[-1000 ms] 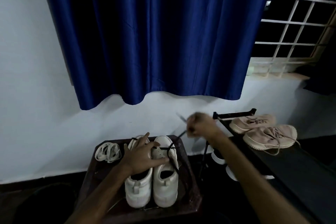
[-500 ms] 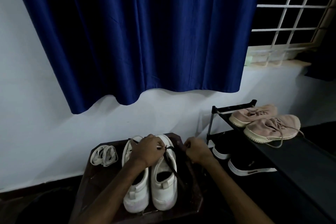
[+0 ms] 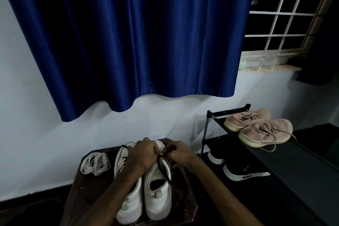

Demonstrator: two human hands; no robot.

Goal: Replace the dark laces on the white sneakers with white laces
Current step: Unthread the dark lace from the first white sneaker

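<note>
Dim room: blue curtain [image 3: 128,42] across the upper frame, barred window [image 3: 293,20] at upper right, shoe rack [image 3: 275,156] at right carrying pink sneakers [image 3: 264,130]. At lower centre a dark wooden tabletop [image 3: 77,194] bears the pair of white sneakers [image 3: 157,194], heels toward the camera. The white laces [image 3: 95,163] lie bundled just left of the pair. The left hand [image 3: 143,156] rests over the toe area, fingers curled; whether it grips anything cannot be told. The right hand [image 3: 178,154] is pinched on the dark lace [image 3: 165,172] at the right shoe's eyelets. Judgement: the lace is light, limp and easily snagged; best taken close to the eyelet while the soft shoe is steadied.
</note>
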